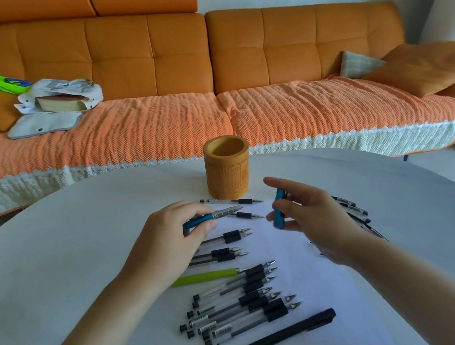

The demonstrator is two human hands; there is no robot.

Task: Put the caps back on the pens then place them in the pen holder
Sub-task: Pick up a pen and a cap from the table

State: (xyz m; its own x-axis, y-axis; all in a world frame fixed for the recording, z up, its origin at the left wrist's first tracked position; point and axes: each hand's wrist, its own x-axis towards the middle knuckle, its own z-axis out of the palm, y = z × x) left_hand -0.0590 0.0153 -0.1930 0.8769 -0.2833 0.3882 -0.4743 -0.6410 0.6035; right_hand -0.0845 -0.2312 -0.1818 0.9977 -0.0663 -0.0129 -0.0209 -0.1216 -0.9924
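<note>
My left hand (168,238) grips an uncapped blue pen (212,217), its silver tip pointing right. About a hand's width to the right, my right hand (313,219) pinches the matching blue cap (279,209), held roughly upright. A wooden pen holder (227,168) stands just behind both hands; no pens show above its rim. Several uncapped clear pens with black grips (238,307) lie in a row on the white table (57,252) below my hands. A green pen (205,277) lies among them. A pile of black caps (354,210) is partly hidden behind my right hand.
A long black capped pen (285,334) lies near the table's front. Two more uncapped pens (233,201) lie at the holder's base. An orange sofa (209,87) with cushions, a book and cloth items stands behind the table.
</note>
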